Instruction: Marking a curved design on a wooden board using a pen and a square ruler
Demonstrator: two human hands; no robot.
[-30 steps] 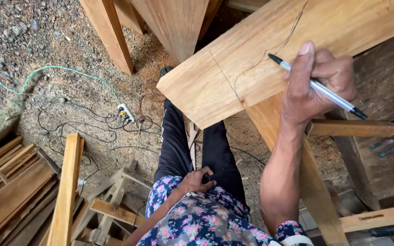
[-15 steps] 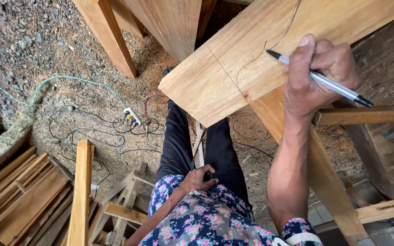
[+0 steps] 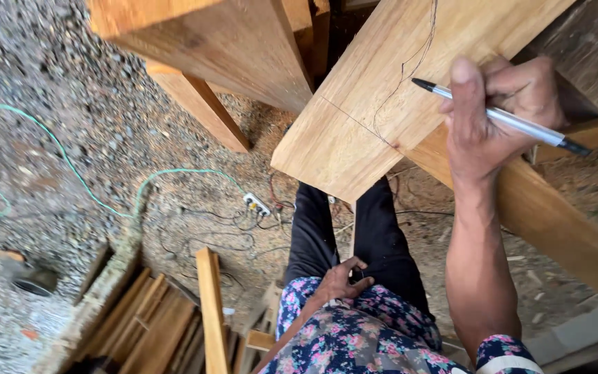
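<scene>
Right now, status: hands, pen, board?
Right hand shut on pen, tip just over the plank beside the drawn curve. Left hand resting on thigh, empty. Nothing blocking the plank.

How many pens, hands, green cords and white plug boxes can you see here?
Pens: 1, the pen held in the right hand
Hands: 2, the right hand on the pen and the left hand resting on the lap
Green cords: 1, the green cord on the gravel
White plug boxes: 1, the white power strip
Total: 5
</scene>
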